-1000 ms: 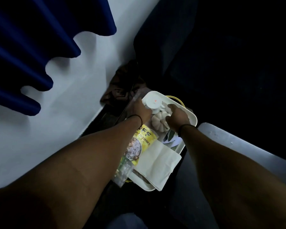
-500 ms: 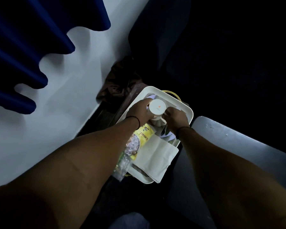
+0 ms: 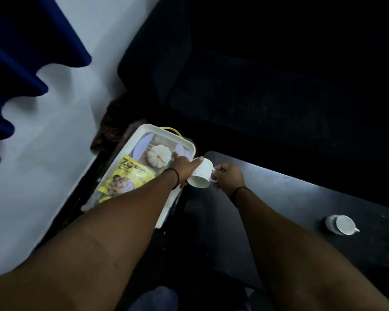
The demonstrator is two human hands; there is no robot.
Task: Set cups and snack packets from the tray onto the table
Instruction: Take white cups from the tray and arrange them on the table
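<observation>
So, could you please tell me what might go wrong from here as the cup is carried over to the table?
1. The white cup is tipped on its side between the left hand and right hand, past the tray rim; a slip could drop it by the table edge.
2. The left forearm lies over the yellow snack packet and could drag it.
3. Dim light may hide the second cup.

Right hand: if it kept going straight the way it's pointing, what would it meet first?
The right hand points up and left, pinching the handle of the white cup, so the cup body comes first. Beyond it lie the left hand and the tray rim, though depth is hard to judge.
</observation>
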